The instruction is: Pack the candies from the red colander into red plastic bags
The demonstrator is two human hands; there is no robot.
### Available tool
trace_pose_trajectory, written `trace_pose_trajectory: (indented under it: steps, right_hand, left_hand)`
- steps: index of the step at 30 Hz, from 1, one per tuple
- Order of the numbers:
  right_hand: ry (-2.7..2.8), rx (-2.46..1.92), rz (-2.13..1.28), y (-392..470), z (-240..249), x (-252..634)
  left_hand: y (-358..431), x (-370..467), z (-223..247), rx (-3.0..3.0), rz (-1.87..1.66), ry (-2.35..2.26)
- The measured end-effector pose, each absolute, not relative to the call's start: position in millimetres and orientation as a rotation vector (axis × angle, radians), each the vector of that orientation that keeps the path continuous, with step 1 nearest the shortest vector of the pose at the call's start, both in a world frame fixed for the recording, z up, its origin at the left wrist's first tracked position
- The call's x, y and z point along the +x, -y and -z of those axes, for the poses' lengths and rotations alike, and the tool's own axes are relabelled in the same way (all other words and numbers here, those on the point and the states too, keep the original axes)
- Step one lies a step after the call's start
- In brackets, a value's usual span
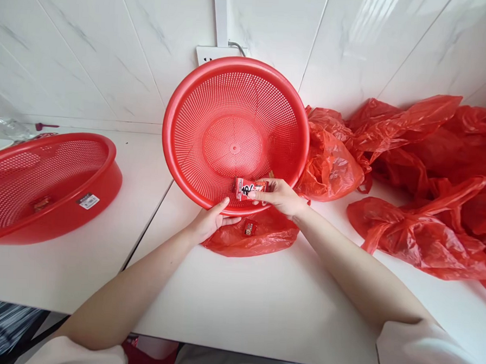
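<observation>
A round red plastic colander basket [241, 65] is tilted up, its open mouth facing me. My left hand [209, 222] grips the lower left of its rim, thumb on top and fingers beneath. Over the lower part of the mouth, my right hand [282, 198] pinches a small red-and-white snack packet [246, 189] with black lettering. Something tan, partly hidden, shows just behind the right fingers. Below the basket lies a thin red plastic bag [260, 245]. Another small wrapped packet [249, 227] shows in or under its film; I cannot tell which.
To the left stands a second red basket [115, 167] with a white label [88, 200] and a small packet [42, 203] inside. Filled red plastic bags [423, 235] crowd the right side. A tiled wall [152, 47] with a socket [203, 54] rises behind the white table [261, 302].
</observation>
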State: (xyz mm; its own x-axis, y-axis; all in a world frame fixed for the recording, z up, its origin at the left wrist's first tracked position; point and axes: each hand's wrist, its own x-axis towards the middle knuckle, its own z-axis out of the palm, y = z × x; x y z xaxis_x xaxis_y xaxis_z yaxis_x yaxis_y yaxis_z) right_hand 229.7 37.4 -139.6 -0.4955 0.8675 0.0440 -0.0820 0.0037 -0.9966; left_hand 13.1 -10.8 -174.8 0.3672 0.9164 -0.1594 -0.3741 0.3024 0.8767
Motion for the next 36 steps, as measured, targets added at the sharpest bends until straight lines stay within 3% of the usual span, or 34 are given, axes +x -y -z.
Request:
trace_pose_trajectory:
  steps: [36]
  right_hand:
    - [1.73,-0.782,-1.488,-35.3,144.1,227.4]
  left_hand:
    - [10.3,15.0,175.2,0.884,-0.958,-0.797]
